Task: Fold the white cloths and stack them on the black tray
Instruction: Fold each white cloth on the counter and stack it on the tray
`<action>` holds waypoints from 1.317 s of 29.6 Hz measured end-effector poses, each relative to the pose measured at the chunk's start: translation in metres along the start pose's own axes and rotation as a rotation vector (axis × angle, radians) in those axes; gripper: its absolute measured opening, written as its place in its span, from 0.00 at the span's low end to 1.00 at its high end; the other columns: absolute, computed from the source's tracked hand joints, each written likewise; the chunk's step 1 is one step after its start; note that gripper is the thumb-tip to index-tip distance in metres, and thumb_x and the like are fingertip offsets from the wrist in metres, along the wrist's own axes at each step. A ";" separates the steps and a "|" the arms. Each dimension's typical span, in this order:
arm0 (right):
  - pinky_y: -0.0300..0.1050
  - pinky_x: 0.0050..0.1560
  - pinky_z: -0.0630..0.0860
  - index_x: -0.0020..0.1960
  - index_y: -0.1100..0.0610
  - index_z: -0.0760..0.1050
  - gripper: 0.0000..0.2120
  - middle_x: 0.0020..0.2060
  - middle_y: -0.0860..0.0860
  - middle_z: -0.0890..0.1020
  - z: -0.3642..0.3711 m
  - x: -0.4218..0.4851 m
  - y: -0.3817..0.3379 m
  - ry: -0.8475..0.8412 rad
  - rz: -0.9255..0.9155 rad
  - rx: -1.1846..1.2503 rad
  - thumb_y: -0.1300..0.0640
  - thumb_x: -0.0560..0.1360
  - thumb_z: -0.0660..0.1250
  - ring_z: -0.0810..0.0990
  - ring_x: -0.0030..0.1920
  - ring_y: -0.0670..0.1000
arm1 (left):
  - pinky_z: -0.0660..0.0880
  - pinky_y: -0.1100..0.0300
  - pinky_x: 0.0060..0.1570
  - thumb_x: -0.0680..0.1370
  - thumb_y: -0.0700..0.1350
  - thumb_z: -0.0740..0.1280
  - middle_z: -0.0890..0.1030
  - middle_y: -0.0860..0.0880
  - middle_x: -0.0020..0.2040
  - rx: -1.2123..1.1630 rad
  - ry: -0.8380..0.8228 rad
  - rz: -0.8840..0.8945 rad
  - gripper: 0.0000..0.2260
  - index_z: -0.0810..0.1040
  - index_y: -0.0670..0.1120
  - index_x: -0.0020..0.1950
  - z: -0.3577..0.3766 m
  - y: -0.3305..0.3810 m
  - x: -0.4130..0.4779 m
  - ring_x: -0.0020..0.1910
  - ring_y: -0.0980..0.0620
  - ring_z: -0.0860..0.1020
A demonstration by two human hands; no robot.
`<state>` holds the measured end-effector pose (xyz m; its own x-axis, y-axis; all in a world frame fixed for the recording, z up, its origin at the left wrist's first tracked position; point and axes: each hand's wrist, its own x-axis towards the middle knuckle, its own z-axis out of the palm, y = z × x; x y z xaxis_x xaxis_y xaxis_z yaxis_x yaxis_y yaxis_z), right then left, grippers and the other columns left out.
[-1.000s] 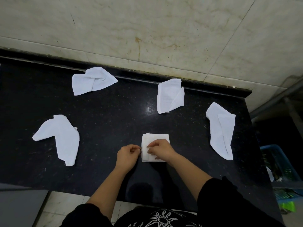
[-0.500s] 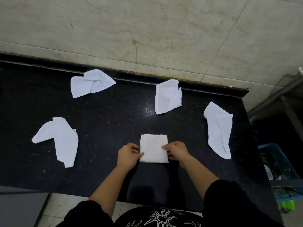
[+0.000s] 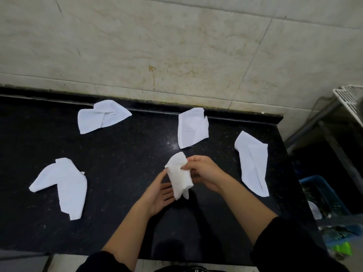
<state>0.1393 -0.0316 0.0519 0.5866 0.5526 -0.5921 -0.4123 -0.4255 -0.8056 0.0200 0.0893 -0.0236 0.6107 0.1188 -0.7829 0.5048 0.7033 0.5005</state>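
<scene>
So the small folded white cloth (image 3: 179, 174) is held up just over the black speckled stone surface (image 3: 127, 154), with the right hand (image 3: 204, 171) grip pinched tight on its upper part. The left hand (image 3: 160, 195) is kept palm-up beside and under it, grip released, fingers straight, thumb touching the cloth's left edge. Four unfolded white cloths are left lying around on the surface: near-left cloth (image 3: 62, 185), back-left cloth (image 3: 102, 115), back-middle cloth (image 3: 191, 127), right-side cloth (image 3: 253, 161).
</scene>
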 end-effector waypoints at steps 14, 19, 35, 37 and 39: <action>0.47 0.47 0.81 0.59 0.56 0.79 0.15 0.48 0.52 0.84 -0.155 -0.080 -0.025 0.275 -0.102 0.213 0.62 0.72 0.71 0.82 0.46 0.51 | 0.80 0.57 0.47 0.77 0.43 0.70 0.85 0.46 0.52 0.227 -0.258 0.243 0.11 0.79 0.44 0.59 0.153 0.050 -0.018 0.51 0.49 0.84; 0.49 0.48 0.81 0.61 0.58 0.77 0.18 0.54 0.56 0.84 -0.225 -0.120 -0.046 0.355 -0.204 0.240 0.67 0.71 0.71 0.83 0.55 0.56 | 0.81 0.57 0.48 0.74 0.40 0.72 0.85 0.46 0.52 0.366 -0.362 0.351 0.13 0.80 0.41 0.58 0.244 0.065 -0.032 0.51 0.49 0.83; 0.40 0.40 0.80 0.56 0.55 0.81 0.13 0.46 0.52 0.84 -0.502 -0.239 -0.097 0.488 -0.389 0.242 0.63 0.73 0.68 0.82 0.42 0.49 | 0.82 0.62 0.38 0.76 0.32 0.67 0.82 0.40 0.51 0.410 -0.572 0.480 0.13 0.76 0.32 0.60 0.567 0.051 -0.039 0.42 0.50 0.82; 0.39 0.37 0.81 0.56 0.57 0.80 0.14 0.45 0.53 0.85 -0.527 -0.236 -0.087 0.517 -0.350 0.210 0.66 0.72 0.68 0.82 0.42 0.49 | 0.81 0.63 0.35 0.76 0.31 0.67 0.82 0.41 0.50 0.451 -0.529 0.465 0.12 0.77 0.32 0.59 0.588 0.039 -0.030 0.41 0.51 0.82; 0.41 0.38 0.81 0.56 0.59 0.80 0.14 0.44 0.54 0.85 -0.545 -0.230 -0.074 0.562 -0.288 0.188 0.68 0.71 0.69 0.82 0.41 0.50 | 0.81 0.63 0.34 0.75 0.32 0.69 0.83 0.40 0.51 0.562 -0.446 0.479 0.12 0.78 0.33 0.58 0.599 0.027 -0.019 0.42 0.49 0.82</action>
<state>0.4151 -0.5175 0.2593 0.9453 0.1461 -0.2916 -0.2692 -0.1556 -0.9504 0.3881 -0.3138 0.2262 0.9580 -0.0549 -0.2816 0.2869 0.1827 0.9404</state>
